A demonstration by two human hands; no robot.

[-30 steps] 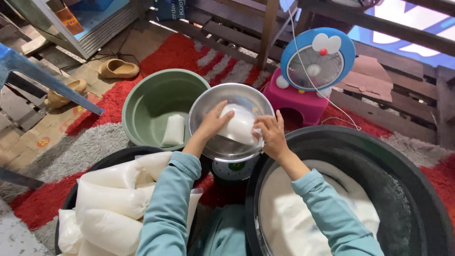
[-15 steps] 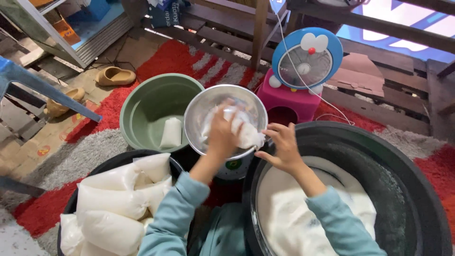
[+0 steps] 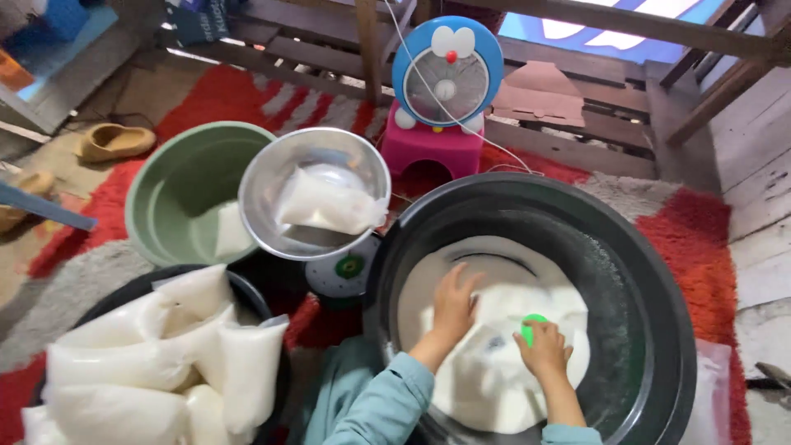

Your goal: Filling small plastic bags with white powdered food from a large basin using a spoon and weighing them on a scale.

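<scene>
Head view: both hands down in a black tub [image 3: 659, 330] of white powder.
Filling step, judged. Left hand [image 3: 456, 301] lay flat and slack on a clear bag [image 3: 486, 363]; right hand [image 3: 544, 350] clenched a green scoop [image 3: 531, 325] just beside it. Filled bag [image 3: 329, 206] sat in the steel bowl [image 3: 264, 181], well apart. Opening the bag seemed due next.

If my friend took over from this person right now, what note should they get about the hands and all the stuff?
Left hand: open, resting on a clear bag in the big black tub of white liquid.
Right hand: fingers closed on a green scoop, over the same tub.
One filled bag lies in the steel bowl on a small scale.
Many filled bags sit piled in the dark basin at left; one more lies in the green basin.
Not yet done: the bag in the tub looks unfilled.
</scene>
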